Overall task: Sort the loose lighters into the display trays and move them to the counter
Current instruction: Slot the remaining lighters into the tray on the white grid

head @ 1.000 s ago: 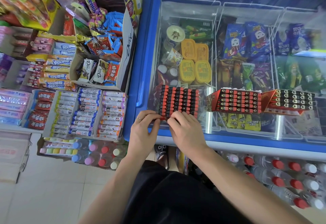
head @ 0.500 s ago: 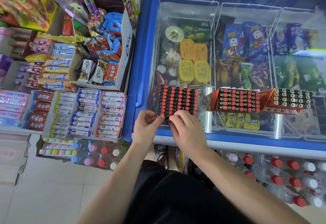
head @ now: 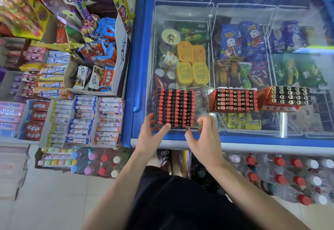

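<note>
1. A small shop: a blue-framed chest freezer (head: 134, 85) with a sliding glass lid fills the right side, ice creams and tubs showing through the glass
2. To the left of the freezer stand open cartons of sweets and chocolate bars (head: 94, 63), with rows of candy rolls below them
3. Shrink-wrapped bottles with red and white caps (head: 282, 172) sit on the floor under the freezer's front edge
4. On the glass, near the front left corner, lies a block of red-and-black lighters (head: 175, 107), packed in tight rows and lying flat
5. Just right of it sits a red display tray (head: 235, 100) filled with lighters standing on end, metal tops facing up
6. A second display tray (head: 287, 97) sits beside that one, further right, tilted a little, also full
7. The left hand (head: 151, 137) has its fingers spread and straight, the fingertips touching the near left edge of the block, the thumb against its front edge
8. The right hand (head: 204, 137) is at the near right corner of the block, fingers loosely curled and apart, gripping nothing; whether they touch the lighters I cannot tell
9. The person's dark shorts (head: 180, 202) fill the bottom of the view
</note>
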